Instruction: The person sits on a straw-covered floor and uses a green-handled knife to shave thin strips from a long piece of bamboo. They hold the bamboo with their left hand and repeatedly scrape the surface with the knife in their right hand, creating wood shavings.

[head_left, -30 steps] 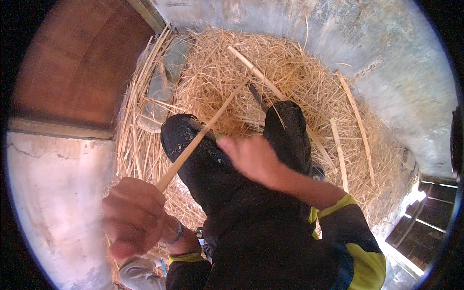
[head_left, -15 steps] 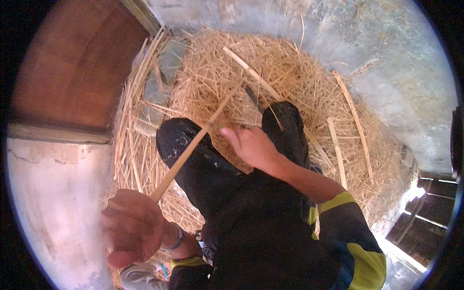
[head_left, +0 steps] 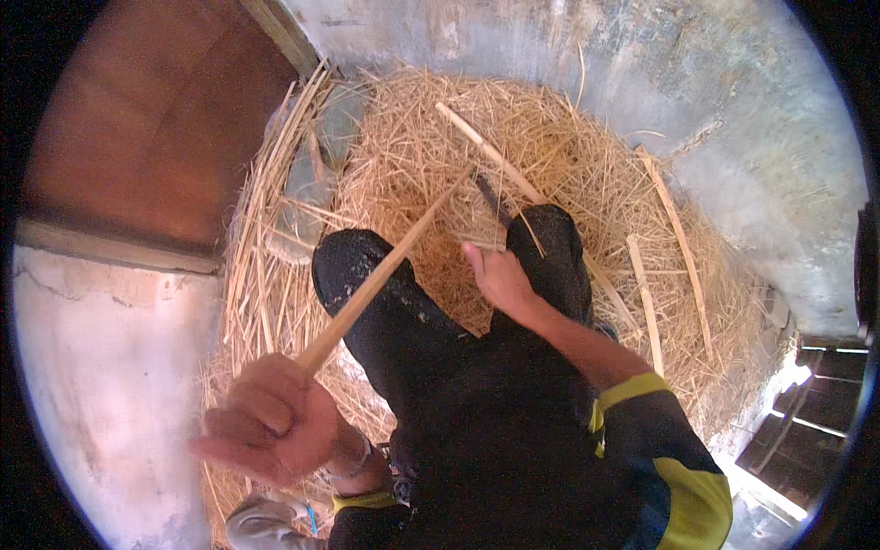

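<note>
Straw pile (head_left: 568, 174) underlies stick (head_left: 394, 261) slanting from left grip (head_left: 266, 422).

The left hand (head_left: 275, 422) sits low at seven o'clock, fingers curled in a fist-like grip. The right hand (head_left: 500, 275) reaches toward twelve o'clock, forearm extended, fingers loosely bent.

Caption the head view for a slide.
Left hand grips a long stick; right hand reaches toward straw pile.

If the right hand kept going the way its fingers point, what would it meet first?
The right hand points up-frame between the knees; the straw pile comes first, probably near the dark blade-like tool, though depth is unclear.
</note>
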The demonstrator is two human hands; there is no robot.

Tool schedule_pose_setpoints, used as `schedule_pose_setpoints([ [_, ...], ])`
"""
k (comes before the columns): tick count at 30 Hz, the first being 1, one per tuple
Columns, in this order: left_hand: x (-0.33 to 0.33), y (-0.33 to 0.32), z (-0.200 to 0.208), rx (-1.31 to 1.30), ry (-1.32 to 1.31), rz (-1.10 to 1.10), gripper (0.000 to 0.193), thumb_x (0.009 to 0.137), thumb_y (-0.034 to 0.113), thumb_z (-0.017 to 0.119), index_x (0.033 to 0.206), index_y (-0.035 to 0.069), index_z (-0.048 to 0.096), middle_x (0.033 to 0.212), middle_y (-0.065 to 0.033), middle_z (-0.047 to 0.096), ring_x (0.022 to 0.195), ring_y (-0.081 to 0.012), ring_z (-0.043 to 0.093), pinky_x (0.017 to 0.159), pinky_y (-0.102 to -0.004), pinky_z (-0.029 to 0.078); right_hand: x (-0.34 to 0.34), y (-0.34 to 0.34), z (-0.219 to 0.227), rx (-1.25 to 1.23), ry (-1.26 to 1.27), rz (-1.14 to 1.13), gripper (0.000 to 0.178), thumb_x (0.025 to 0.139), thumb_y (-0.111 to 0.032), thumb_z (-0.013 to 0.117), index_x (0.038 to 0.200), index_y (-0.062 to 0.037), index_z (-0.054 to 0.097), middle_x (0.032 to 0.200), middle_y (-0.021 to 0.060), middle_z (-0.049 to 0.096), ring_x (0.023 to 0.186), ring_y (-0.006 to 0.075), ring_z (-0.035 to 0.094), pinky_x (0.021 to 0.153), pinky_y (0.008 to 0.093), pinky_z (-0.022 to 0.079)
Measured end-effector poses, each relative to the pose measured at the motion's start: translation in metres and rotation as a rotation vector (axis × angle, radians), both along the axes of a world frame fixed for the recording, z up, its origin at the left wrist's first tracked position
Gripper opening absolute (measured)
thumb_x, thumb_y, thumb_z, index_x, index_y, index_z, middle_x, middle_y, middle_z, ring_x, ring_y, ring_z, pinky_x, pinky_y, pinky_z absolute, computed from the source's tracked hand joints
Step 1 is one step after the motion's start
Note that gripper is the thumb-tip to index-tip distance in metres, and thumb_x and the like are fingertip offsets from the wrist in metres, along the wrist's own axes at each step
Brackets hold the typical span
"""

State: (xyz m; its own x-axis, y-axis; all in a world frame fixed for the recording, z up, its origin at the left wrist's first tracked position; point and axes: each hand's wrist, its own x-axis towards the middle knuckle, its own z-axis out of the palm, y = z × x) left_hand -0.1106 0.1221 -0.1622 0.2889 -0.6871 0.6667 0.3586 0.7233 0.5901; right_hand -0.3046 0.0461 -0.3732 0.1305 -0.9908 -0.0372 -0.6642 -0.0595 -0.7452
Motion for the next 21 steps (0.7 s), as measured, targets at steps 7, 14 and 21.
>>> schedule_pose_setpoints([
  [7, -0.013, -0.007, 0.005, 0.093, 0.085, 0.311, 0.044, 0.098, 0.038, 0.025, 0.058, 0.018, 0.024, 0.049, 0.0038, 0.020, 0.041, -0.0073, 0.016, 0.042, -0.0228, 0.016, 0.028, 0.049, 0.105, -0.060, -0.244, 0.252, 0.049, 0.093, -0.040, 0.036, 0.083, 0.0018, 0.060, 0.062, 0.0246, 0.056, 0.063, 0.0421, 0.059, 0.060, 0.0496, 0.047],
  [14, -0.010, -0.001, 0.007, 0.134, 0.102, 0.266, 0.047, 0.097, 0.035, 0.028, 0.054, 0.019, 0.022, 0.048, 0.0036, 0.017, 0.043, -0.0088, 0.014, 0.045, -0.0259, 0.019, 0.009, 0.007, 0.047, -0.029, 0.026, 0.179, 0.051, 0.096, -0.035, 0.031, 0.077, 0.0046, 0.058, 0.063, 0.0251, 0.056, 0.065, 0.0434, 0.057, 0.058, 0.0497, 0.046],
  [21, -0.019, -0.007, 0.010, 0.201, 0.125, 0.478, 0.047, 0.097, 0.033, 0.031, 0.054, 0.019, 0.021, 0.049, 0.0039, 0.016, 0.045, -0.0090, 0.013, 0.045, -0.0253, 0.017, 0.016, 0.005, 0.060, 0.095, -0.030, 0.201, 0.054, 0.096, -0.037, 0.030, 0.078, 0.0062, 0.058, 0.069, 0.0277, 0.056, 0.072, 0.0444, 0.057, 0.067, 0.0482, 0.046],
])
